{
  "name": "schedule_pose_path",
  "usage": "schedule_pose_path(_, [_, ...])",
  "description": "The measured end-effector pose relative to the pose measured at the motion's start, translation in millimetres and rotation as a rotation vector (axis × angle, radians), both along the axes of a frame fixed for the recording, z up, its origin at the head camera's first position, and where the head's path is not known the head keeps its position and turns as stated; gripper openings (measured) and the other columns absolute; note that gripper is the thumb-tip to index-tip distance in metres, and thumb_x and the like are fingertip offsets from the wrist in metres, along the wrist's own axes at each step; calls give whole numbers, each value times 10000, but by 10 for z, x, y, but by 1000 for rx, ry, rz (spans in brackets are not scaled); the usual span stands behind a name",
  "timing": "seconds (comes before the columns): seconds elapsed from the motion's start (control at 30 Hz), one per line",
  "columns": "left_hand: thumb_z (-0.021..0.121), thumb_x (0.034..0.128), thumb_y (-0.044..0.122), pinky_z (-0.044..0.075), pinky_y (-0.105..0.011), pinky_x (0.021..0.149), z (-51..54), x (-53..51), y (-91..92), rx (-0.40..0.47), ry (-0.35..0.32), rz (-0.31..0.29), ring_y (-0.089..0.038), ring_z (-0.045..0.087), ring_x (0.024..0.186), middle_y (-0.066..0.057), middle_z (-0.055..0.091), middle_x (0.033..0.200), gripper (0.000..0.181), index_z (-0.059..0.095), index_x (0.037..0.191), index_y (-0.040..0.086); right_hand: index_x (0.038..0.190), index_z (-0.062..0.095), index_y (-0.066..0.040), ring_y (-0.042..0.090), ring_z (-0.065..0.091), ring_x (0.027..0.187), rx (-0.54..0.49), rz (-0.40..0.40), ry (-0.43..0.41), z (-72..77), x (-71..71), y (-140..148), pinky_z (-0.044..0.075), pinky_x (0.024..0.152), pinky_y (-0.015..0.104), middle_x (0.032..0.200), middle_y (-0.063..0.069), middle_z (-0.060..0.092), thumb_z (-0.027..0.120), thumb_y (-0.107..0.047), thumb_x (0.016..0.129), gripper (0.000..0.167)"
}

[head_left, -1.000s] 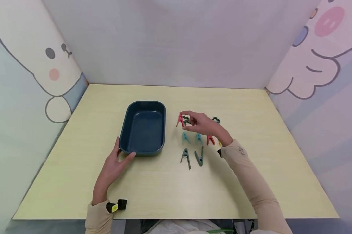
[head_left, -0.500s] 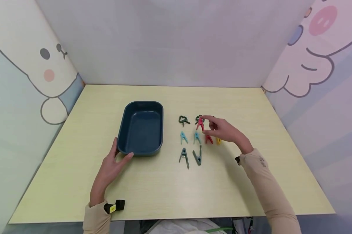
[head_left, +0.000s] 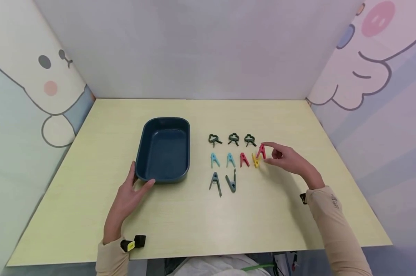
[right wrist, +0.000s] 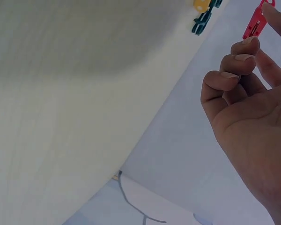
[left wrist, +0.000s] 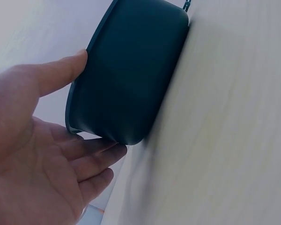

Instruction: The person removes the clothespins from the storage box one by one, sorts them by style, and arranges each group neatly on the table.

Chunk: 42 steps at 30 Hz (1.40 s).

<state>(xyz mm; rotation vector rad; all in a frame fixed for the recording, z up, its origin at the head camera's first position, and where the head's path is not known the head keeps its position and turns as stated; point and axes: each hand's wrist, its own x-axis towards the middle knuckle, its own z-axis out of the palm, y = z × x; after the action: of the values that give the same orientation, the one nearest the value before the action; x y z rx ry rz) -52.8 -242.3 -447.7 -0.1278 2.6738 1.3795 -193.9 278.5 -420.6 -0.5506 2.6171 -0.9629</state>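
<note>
My right hand (head_left: 287, 159) pinches a red clothespin (head_left: 261, 151) by its handles between thumb and index finger, above the table. In the right wrist view the same clothespin (right wrist: 255, 23) shows past the curled other fingers. Just left of it lies a yellow clothespin (head_left: 255, 161), and another red clothespin (head_left: 244, 159) is beside that. My left hand (head_left: 127, 199) touches the near left corner of a dark blue rectangular tub (head_left: 164, 181). In the left wrist view, the thumb rests at the tub's (left wrist: 126, 70) rim and nearly straight fingers lie against its side.
Two light blue clothespins (head_left: 230, 159) continue the middle row. Behind them stand three dark green clips (head_left: 233, 138). Nearer lie two grey-green clothespins, one legs-down (head_left: 215, 183), one reversed (head_left: 231, 184). Walls border the table (head_left: 180, 226) at back and sides.
My right hand has carried the red clothespin rightward, from over the leftmost green clip to above the yellow clothespin. The left hand stays at the tub; the whole view shifts slightly.
</note>
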Motion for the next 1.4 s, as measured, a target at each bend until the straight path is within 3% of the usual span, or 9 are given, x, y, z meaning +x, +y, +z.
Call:
schedule_pose_path(0.6, [635,1025,459,220,-668,1178,39,11,12,14,-11,3,-450,197,1527,-277,147,1670,1028,-107,1651,119,1520,493,-37,207,479,737,22,-18,-99,-161,83,283,417,613,304,830,59,556,733,-179,981,607])
schedule_pose_path(1.17, [641,1025,448,224,-666,1177,21,8,5,18,-6,2,-448,199,1526,-275,145,1670,1029,-107,1651,119,1534,464,1,199,460,748,40,14,-105,-261,48,321,398,625,311,840,49,539,722,-137,978,628])
schedule_pose_path(1.4, [639,1025,449,223,-665,1178,22,11,9,15,-5,3,-448,197,1527,-272,142,1672,1027,-102,1652,116,1595,373,-27,231,466,782,26,-22,-121,-254,56,322,409,641,317,890,84,536,744,-171,975,736])
